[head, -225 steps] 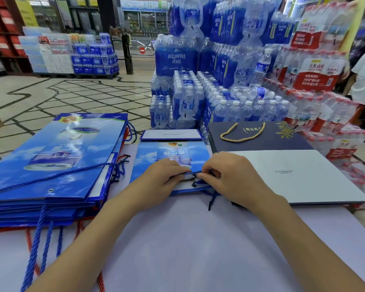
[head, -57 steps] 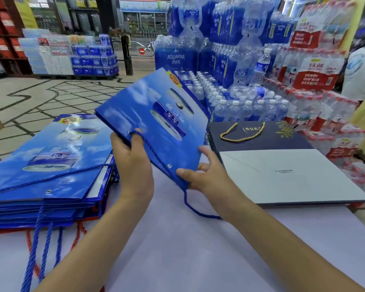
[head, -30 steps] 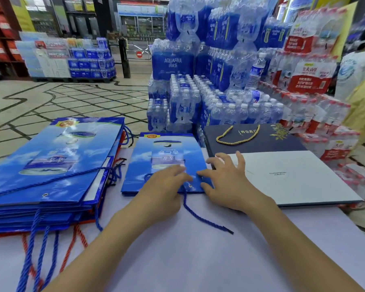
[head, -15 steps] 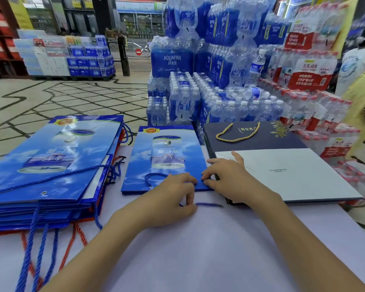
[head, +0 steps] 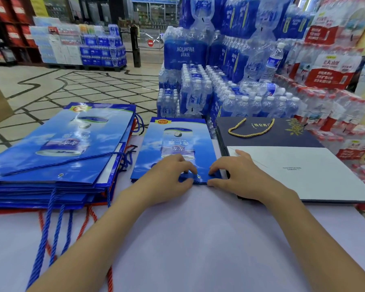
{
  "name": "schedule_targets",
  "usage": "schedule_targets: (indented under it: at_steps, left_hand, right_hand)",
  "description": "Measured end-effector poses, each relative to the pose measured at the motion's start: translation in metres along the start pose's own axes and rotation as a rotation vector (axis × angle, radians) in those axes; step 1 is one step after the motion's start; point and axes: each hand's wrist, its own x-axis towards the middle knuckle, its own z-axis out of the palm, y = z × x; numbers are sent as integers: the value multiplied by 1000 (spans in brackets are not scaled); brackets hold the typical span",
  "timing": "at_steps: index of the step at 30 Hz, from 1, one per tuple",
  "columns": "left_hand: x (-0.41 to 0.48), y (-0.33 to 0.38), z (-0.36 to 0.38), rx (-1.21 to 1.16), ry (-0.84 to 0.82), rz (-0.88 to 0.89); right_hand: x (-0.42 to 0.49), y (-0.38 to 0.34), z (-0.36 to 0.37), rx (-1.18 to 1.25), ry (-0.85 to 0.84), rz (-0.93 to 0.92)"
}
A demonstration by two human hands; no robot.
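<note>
Pinches blue cord (head: 185, 178) with left grip (head: 167, 175), fingers curled, right by the eyelet (head: 198, 177) on the near edge of small blue bag (head: 177, 144). Clamps that same edge with right grip (head: 236, 175), thumb at the edge, fingers on top. Lies flat mid-bench (head: 188, 239), print up. Just left: stack of large blue bags (head: 61, 144), cords trailing toward the near side. Just right: dark bag (head: 261, 135) with gold cord, white board (head: 303, 171) on top. Behind: bottled water packs (head: 198, 91) on the floor.
</note>
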Motion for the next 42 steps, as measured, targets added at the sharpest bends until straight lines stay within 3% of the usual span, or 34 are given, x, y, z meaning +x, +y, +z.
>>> schedule_targets:
  at_steps: [9, 17, 25, 42]
  left_hand:
    - [3, 7, 0, -33, 8, 14]
    - [6, 2, -1, -283, 131, -55]
    - [8, 2, 0, 13, 153, 132]
    - [8, 2, -1, 32, 20, 186]
  right_hand:
    - [-1, -4, 2, 17, 30, 9]
    - [-2, -2, 0, 50, -4, 39]
    - [-7, -2, -3, 126, -57, 116]
    - [-8, -4, -2, 119, -51, 8]
